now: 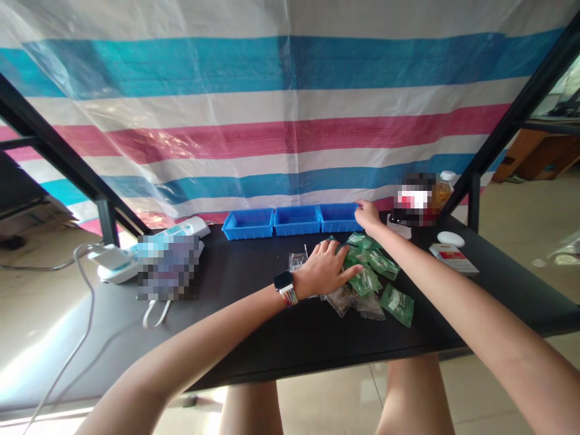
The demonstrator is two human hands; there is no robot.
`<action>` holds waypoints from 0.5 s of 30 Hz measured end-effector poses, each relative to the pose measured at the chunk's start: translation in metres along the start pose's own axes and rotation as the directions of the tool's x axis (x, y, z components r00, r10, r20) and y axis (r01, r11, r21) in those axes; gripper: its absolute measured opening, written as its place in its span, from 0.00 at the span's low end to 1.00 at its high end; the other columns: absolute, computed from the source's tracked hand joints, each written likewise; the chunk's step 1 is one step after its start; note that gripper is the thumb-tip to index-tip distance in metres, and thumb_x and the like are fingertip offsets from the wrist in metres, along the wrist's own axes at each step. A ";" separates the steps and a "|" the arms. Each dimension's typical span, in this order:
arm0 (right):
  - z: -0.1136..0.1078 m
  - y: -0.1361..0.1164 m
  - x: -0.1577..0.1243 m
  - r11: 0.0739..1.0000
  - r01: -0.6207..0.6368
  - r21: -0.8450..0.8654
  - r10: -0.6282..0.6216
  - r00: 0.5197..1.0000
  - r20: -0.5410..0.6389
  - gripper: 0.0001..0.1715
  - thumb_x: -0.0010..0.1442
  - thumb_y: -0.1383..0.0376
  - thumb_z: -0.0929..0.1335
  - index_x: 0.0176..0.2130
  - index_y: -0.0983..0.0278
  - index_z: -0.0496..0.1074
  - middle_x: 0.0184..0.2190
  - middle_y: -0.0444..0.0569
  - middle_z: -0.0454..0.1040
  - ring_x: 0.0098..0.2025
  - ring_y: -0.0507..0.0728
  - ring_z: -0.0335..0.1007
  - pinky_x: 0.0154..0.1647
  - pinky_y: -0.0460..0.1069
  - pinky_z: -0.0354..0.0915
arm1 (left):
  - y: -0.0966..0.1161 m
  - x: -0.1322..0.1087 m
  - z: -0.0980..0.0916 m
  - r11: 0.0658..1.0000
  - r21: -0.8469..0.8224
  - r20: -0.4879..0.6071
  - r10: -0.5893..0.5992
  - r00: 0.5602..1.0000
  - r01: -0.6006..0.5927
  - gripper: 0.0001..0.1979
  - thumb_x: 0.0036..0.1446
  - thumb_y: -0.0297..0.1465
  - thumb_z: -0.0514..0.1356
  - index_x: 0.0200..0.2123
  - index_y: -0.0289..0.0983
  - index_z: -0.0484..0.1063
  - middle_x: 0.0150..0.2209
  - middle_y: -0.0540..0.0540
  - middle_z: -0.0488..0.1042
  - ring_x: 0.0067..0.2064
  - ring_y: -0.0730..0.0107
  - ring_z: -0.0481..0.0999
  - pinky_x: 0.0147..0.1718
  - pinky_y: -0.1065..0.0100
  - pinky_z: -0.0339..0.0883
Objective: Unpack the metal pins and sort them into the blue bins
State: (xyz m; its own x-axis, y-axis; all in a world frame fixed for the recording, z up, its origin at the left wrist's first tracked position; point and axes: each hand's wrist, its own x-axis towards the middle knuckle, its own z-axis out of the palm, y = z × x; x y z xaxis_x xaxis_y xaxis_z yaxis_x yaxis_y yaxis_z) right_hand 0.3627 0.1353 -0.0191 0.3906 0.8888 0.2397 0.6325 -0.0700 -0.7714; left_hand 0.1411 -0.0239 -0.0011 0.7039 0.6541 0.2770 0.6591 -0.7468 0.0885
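My left hand, with a watch on its wrist, lies palm down with its fingers spread on a pile of small plastic packets. Green packets with small pale parts inside show to its right, and clear packets stick out below it. Part of the pile is hidden under the hand. Three blue bins stand in a row behind the pile: a left bin, a middle bin and a right bin. At the right end of that last bin, my right hand grips the rim with bent fingers.
A white power strip with a plug and cable lies at the table's left. On the right are a capped bottle, a white oval object and a small box. Striped plastic sheeting hangs behind the black table.
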 end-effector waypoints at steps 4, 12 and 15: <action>-0.005 0.000 0.005 0.998 0.022 -0.062 -0.022 1.000 -0.004 0.31 0.58 0.74 0.64 0.58 0.71 0.79 0.58 0.65 0.80 0.64 0.68 0.76 0.69 0.58 0.66 | 0.002 -0.005 0.002 1.000 -0.005 -0.018 0.007 1.000 -0.007 0.36 0.75 0.57 0.45 0.65 0.34 0.68 0.60 0.32 0.72 0.63 0.45 0.71 0.60 0.48 0.69; -0.006 0.000 0.008 0.992 0.048 -0.117 -0.050 0.999 -0.009 0.29 0.59 0.75 0.64 0.57 0.72 0.80 0.59 0.65 0.80 0.65 0.68 0.75 0.71 0.57 0.64 | 0.007 -0.009 0.004 1.000 0.004 -0.033 0.011 0.999 -0.011 0.36 0.74 0.56 0.48 0.67 0.32 0.66 0.63 0.30 0.71 0.65 0.43 0.70 0.63 0.46 0.67; -0.003 -0.002 0.007 0.991 0.058 -0.117 -0.059 0.998 -0.005 0.29 0.59 0.75 0.64 0.56 0.71 0.80 0.58 0.65 0.81 0.64 0.68 0.76 0.70 0.58 0.65 | 0.007 -0.010 0.003 1.000 -0.022 -0.021 -0.002 1.000 0.002 0.35 0.74 0.56 0.48 0.66 0.33 0.66 0.63 0.30 0.70 0.64 0.43 0.70 0.63 0.45 0.67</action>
State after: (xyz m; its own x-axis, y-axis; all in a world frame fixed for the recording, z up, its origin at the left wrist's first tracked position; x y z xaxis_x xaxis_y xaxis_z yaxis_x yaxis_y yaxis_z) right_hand 0.3666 0.1404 -0.0139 0.3556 0.8892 0.2879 0.7284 -0.0706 -0.6815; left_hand 0.1396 -0.0356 -0.0058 0.6967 0.6531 0.2968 0.6544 -0.7481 0.1099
